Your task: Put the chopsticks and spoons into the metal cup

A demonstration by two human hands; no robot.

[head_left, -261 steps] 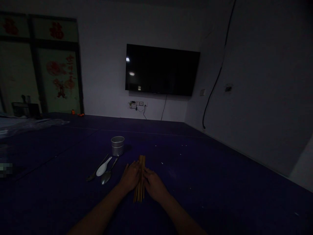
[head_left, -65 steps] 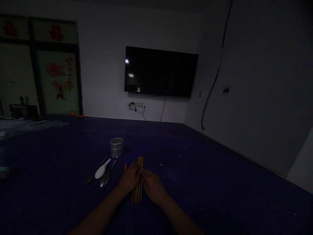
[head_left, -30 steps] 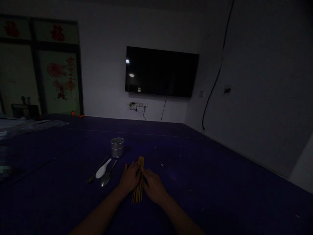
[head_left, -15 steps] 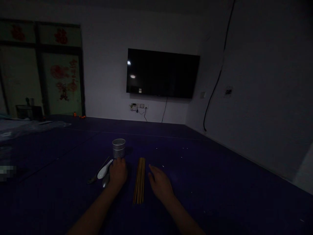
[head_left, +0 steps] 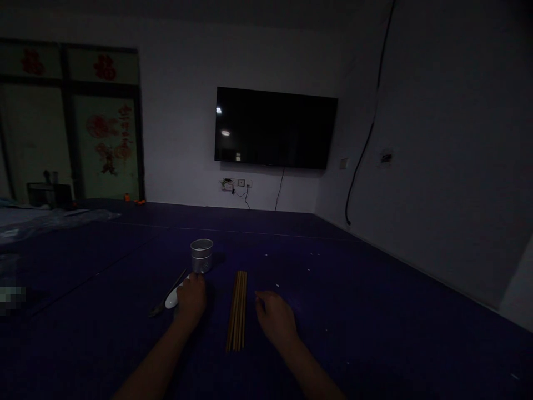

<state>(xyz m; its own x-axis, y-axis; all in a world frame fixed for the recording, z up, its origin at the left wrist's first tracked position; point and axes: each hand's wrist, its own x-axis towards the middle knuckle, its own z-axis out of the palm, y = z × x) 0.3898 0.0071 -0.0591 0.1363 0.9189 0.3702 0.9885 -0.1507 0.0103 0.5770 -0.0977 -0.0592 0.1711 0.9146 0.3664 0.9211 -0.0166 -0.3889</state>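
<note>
On the purple floor covering, my left hand point(head_left: 192, 297) is curled over the handle of a white spoon point(head_left: 171, 300). Its fingertips are partly hidden, and I cannot tell what they hold. The metal spoon that lay beside it is now almost wholly covered by this hand. A darker, long-handled utensil point(head_left: 157, 309) lies to the left. Just beyond my left fingers stands a silver metal cup point(head_left: 202, 256), upright. Between my hands lies a bundle of wooden chopsticks point(head_left: 237, 311), side by side. My right hand point(head_left: 275, 316) rests right of them, fingers bent, thumb apart, holding nothing.
Small white scraps point(head_left: 277, 285) are scattered on the floor covering point(head_left: 375, 333) to the right. Clear plastic sheeting point(head_left: 62, 223) lies at the far left. A television point(head_left: 275, 128) hangs on the back wall, and a dark cable point(head_left: 366, 145) runs down the right wall.
My left hand has shifted left from beside the white spoon onto its handle, covering the metal spoon. My right fingers have bent in slightly. The cup and chopsticks stay put.
</note>
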